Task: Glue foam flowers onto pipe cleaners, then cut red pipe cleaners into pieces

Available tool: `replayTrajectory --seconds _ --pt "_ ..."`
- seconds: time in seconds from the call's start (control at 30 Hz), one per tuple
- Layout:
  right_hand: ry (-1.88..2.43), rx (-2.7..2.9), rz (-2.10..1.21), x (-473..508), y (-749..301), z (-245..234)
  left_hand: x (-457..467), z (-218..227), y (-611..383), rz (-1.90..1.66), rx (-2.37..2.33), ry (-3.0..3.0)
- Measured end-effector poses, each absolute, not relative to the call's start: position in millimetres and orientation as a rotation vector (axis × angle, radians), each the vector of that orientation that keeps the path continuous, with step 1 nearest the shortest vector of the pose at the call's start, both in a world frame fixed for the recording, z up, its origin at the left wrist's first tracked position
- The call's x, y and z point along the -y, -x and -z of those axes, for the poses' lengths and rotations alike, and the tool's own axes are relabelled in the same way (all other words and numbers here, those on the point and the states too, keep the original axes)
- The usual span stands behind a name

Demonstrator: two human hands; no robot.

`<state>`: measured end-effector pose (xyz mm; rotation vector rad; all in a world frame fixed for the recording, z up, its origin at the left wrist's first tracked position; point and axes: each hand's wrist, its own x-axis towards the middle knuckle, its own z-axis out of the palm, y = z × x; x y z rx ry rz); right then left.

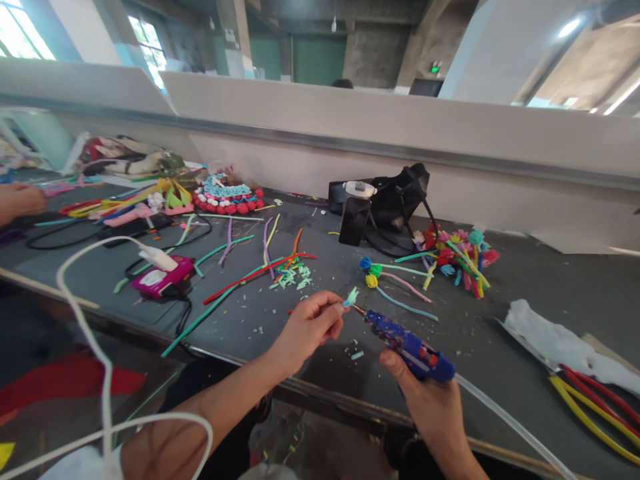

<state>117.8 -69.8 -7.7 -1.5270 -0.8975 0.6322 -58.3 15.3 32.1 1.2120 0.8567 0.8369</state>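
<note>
My left hand [307, 330] is pinched shut on a small pale green flower piece [351, 297], held above the dark table [260, 313]. My right hand [430, 393] is wrapped round a blue glue gun [407, 345], whose nozzle points left and almost touches the flower piece. A clear glue stick [505, 417] sticks out of the gun's back toward the lower right.
Loose pipe cleaners [250, 267] and green scraps [293, 275] lie ahead. Three pompom stems [373, 272], a pile of finished flowers [457, 257], a phone on a stand [354, 217] and a black bag [400, 200] sit beyond. A pink charger [160, 279] lies left; another person's hand [17, 200] is at far left.
</note>
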Motion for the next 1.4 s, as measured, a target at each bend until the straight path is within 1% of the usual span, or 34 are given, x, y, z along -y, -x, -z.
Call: replayTrajectory --seconds 0.5,1.03,1.4 --pt "1.548 0.944 -0.533 70.4 -116.6 1.9 -13.3 -32.2 58.1 -0.843 -0.842 -1.197" --pt "1.562 1.021 -0.508 66.3 -116.2 -10.7 -12.1 -33.5 57.5 -0.835 -0.827 -1.176" --pt "1.633 0.911 -0.55 66.2 -115.2 -14.2 -13.4 -32.4 58.4 -0.836 -0.813 -1.182"
